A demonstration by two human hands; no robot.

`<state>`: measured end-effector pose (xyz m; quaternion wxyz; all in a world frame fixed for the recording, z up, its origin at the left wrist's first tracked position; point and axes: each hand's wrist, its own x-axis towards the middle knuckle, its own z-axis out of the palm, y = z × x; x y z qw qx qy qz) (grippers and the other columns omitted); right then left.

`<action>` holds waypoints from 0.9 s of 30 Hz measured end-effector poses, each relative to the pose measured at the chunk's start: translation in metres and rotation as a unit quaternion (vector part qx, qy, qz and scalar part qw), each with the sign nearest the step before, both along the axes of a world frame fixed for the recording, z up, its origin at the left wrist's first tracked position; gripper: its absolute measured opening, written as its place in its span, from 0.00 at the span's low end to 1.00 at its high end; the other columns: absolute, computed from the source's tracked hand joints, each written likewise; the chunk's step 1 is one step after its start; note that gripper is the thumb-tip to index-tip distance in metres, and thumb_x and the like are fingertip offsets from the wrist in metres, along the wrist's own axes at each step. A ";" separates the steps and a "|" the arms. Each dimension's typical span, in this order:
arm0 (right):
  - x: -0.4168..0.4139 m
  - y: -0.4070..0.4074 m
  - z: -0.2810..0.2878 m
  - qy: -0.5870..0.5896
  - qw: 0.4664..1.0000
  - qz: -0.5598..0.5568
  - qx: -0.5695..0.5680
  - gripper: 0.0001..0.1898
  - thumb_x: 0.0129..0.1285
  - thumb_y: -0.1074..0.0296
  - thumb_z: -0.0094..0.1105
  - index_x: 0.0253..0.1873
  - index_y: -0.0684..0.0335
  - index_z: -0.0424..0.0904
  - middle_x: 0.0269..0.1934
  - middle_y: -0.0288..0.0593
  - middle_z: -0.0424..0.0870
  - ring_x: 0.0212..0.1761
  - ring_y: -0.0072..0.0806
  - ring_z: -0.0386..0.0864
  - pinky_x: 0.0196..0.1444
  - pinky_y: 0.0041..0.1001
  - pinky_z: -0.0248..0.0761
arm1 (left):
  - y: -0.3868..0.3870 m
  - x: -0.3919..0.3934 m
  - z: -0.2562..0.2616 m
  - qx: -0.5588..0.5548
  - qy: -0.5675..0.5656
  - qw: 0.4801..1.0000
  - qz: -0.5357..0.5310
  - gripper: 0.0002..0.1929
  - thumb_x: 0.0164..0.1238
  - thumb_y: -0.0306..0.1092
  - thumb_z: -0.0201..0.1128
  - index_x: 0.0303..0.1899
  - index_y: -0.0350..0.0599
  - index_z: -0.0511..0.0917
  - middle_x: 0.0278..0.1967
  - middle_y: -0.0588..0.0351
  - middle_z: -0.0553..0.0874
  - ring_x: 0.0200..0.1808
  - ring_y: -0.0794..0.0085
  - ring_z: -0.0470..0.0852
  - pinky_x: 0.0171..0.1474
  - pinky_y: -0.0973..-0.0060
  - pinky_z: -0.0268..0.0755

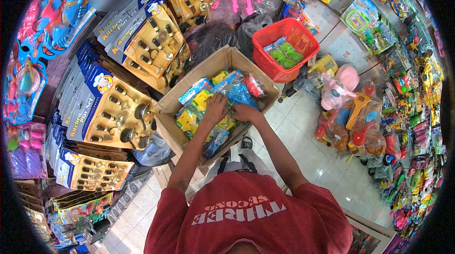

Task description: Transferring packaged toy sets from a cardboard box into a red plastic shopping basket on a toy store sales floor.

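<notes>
An open cardboard box (170, 128) in front of me is filled with toys in clear plastic packs. My left hand (216, 107) lies over the bagged yellow-and-green toys (188, 119) in its middle. Close beside it, my right hand (245, 112) reaches down by a blue bagged toy (239, 92), its fingertips partly hidden among the packs. Whether either hand grips a pack cannot be made out. A red packed toy (254, 86) sits near the box's right wall, and a blue-edged pack (195, 90) leans near the far left wall.
Beyond the box's right corner stands a red plastic basket (263, 55) holding green packed toys (287, 56). Carded kitchen play sets (117, 112) hang in rows at left. Bagged ride-on-style toys (355, 122), one with a pink animal head (336, 94), stand on the tiled floor (295, 126) at right.
</notes>
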<state>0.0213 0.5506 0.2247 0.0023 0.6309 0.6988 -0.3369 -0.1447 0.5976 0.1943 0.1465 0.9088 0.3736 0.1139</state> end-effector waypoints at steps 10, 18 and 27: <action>-0.038 -0.005 -0.008 -0.019 0.999 -0.039 -0.007 0.33 0.50 0.48 0.60 0.51 0.72 0.64 0.44 0.62 0.75 0.47 0.49 0.75 0.47 0.39 0.69 | -0.029 -0.052 0.031 -0.120 0.016 0.985 0.119 0.33 0.56 0.49 0.59 0.62 0.52 0.59 0.65 0.38 0.48 0.67 0.42 0.42 0.59 0.39 0.45; -0.036 -0.010 -0.016 0.102 0.978 -0.075 0.166 0.23 0.53 0.53 0.59 0.45 0.68 0.71 0.43 0.54 0.76 0.42 0.43 0.77 0.41 0.36 0.70 | -0.015 -0.067 0.031 -0.120 -0.157 0.978 0.070 0.28 0.57 0.45 0.59 0.57 0.45 0.64 0.61 0.38 0.60 0.64 0.46 0.56 0.63 0.60 0.52; -0.011 -0.047 0.052 0.410 0.860 -0.258 0.161 0.10 0.58 0.64 0.57 0.32 0.63 0.68 0.27 0.34 0.68 0.31 0.19 0.67 0.34 0.21 0.62 | -0.029 -0.078 0.118 -0.221 -0.380 0.896 -0.054 0.23 0.51 0.26 0.55 0.53 0.43 0.68 0.56 0.48 0.69 0.64 0.54 0.59 0.65 0.64 0.48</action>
